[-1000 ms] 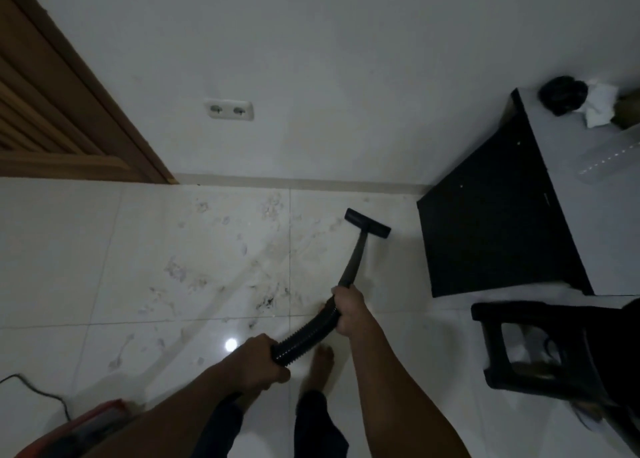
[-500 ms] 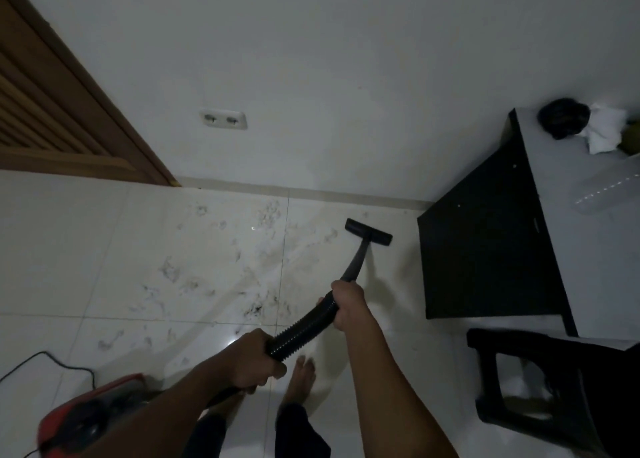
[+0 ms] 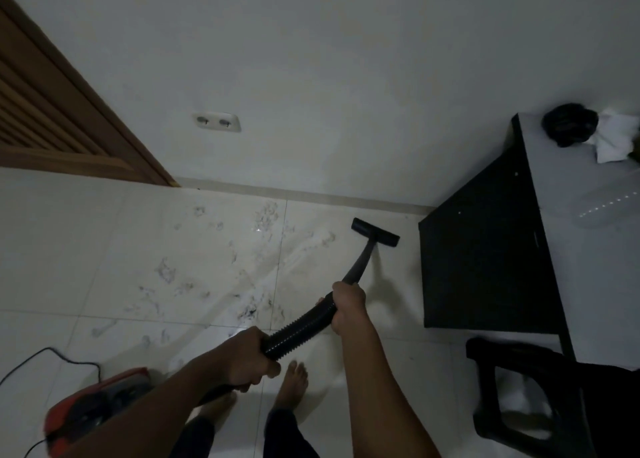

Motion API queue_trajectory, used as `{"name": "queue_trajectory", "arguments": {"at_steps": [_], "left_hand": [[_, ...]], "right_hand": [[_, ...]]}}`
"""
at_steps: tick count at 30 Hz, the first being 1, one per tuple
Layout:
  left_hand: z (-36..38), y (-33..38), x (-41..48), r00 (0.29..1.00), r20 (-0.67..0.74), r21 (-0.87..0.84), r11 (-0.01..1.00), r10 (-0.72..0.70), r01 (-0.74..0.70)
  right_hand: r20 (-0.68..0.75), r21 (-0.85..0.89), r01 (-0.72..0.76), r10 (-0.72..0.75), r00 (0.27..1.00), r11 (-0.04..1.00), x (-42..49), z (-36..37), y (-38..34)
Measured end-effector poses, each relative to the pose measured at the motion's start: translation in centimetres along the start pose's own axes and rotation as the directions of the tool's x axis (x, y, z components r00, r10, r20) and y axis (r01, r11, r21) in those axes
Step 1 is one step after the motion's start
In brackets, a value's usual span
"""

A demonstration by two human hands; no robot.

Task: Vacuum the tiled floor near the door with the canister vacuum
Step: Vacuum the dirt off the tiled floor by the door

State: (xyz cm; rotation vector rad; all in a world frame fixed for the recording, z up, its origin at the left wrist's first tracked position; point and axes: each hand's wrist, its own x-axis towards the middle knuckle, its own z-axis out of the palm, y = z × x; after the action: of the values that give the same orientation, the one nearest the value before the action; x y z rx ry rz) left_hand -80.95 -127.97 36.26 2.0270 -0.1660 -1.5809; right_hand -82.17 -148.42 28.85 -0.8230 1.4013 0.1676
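The black vacuum nozzle rests on the white tiled floor close to the baseboard, next to a black cabinet. Its black wand runs back to my right hand, which grips where wand meets ribbed hose. My left hand is shut on the hose lower down. The red canister vacuum sits at the lower left, partly hidden by my left arm. Dust and dark scraps are strewn over the tiles left of the nozzle. The wooden door is at the upper left.
A black cabinet stands at the right against the wall, a black plastic stool in front of it. The power cord loops on the floor at the left. A wall socket sits above the baseboard. My bare feet are below the hose.
The view has tilted down and back, showing more of the red canister and cord. The nozzle stays near the cabinet by the baseboard; both hands keep their grip.
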Motion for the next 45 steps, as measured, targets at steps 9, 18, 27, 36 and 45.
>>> {"name": "queue_trajectory", "arguments": {"at_steps": [9,18,27,36,45], "left_hand": [[-0.6,2.3,3.0,0.999,-0.030,-0.039,0.999,-0.015,0.013],[-1.5,1.5,2.4,0.999,0.039,0.036,0.999,0.006,-0.007],[-6.3,-1.0,-1.5,0.977,0.210,0.053,0.998,-0.034,0.023],[-7.5,-4.9,-4.9,0.978,0.207,0.019,1.000,-0.009,0.005],[-10.8,-7.7,-6.7,0.980,0.195,0.021,0.999,-0.039,0.036]], "right_hand": [[-0.064,-0.003,-0.032,0.032,0.997,0.999,2.1,1.7,-3.1],[0.018,-0.014,-0.035,0.035,0.999,0.999,1.5,0.5,-1.8],[0.143,-0.028,-0.042,0.045,0.989,0.999,-5.4,3.2,-0.3],[0.189,-0.174,-0.071,0.104,0.976,0.982,-8.5,6.7,1.9],[0.182,-0.228,-0.091,0.135,0.974,0.969,-10.0,10.8,4.2]]}}
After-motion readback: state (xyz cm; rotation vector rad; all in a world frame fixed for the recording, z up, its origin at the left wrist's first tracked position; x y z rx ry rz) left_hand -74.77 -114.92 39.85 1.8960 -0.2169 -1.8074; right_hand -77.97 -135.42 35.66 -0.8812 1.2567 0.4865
